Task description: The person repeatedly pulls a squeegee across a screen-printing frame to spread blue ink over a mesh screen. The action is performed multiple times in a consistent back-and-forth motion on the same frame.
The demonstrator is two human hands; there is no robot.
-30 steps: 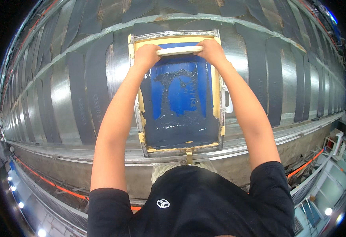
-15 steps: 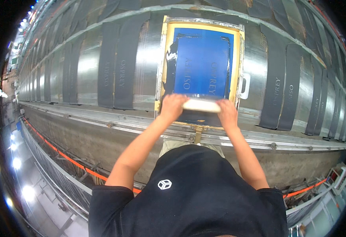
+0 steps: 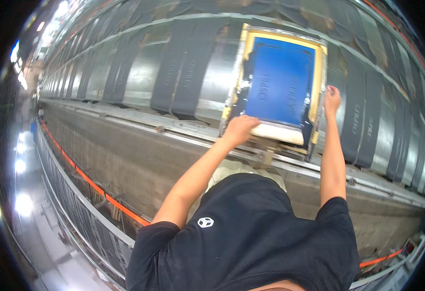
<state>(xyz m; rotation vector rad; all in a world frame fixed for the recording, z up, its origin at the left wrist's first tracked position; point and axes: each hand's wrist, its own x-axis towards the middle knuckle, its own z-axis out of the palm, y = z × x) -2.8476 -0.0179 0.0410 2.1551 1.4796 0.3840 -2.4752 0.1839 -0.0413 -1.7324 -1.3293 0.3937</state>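
A screen-printing frame (image 3: 322,63) with a blue mesh (image 3: 280,77) and yellow tape along its inner edge lies flat on the long bench, turned a little clockwise. Across its near end rests a squeegee (image 3: 283,134) with a pale bar. My left hand (image 3: 241,129) is closed round the squeegee's left end; the right end is free. At the frame's right side my right hand (image 3: 332,101) is closed on the side handle, which the fingers mostly hide. Dark ink smears mark the mesh border.
Dark grey fabric pieces (image 3: 181,72) with printed lettering lie in rows along the shiny metal bench. A metal rail (image 3: 139,123) runs along its near edge, with a bracket (image 3: 267,156) below the frame. Behind me at left are an orange strip (image 3: 96,189) and a grey railing (image 3: 79,201).
My right hand has let go of the squeegee and moved to the handle on the frame's right side. My left hand keeps the squeegee at the near end. The view has turned and shifted.
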